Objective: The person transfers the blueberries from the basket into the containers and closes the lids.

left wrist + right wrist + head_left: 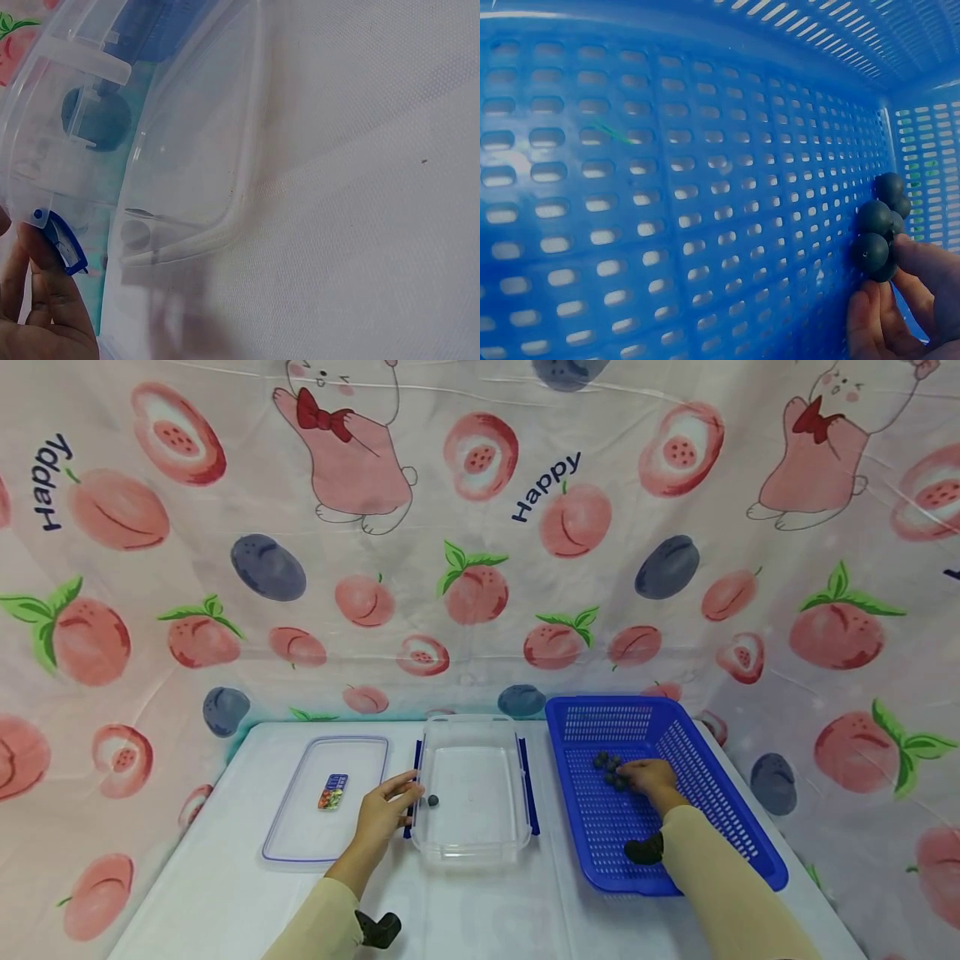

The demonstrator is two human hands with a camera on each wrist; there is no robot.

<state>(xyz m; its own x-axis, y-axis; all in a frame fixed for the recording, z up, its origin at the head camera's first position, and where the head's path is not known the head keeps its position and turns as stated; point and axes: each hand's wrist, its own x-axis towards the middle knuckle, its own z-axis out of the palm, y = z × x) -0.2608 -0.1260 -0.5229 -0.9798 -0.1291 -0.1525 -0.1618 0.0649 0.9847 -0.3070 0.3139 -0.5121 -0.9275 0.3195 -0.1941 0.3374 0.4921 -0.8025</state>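
Note:
Inside the blue basket my right hand (651, 779) reaches a small cluster of dark round grapes (609, 762). In the right wrist view its thumb and fingers pinch at one of the grapes (871, 253) on the near side of the cluster; the fingers partly hide it. My left hand (386, 810) holds the left side of a clear plastic container (472, 852), its fingers by a blue side latch (66, 244). A single grape (432, 800) lies in the container near that hand.
A clear lid with a blue seal (325, 859) and a colourful label (333, 792) lies left of the container. The blue basket (738, 814) has slotted walls and stands on the right of the white table (480, 914). Behind hangs a fruit-print cloth (420, 568).

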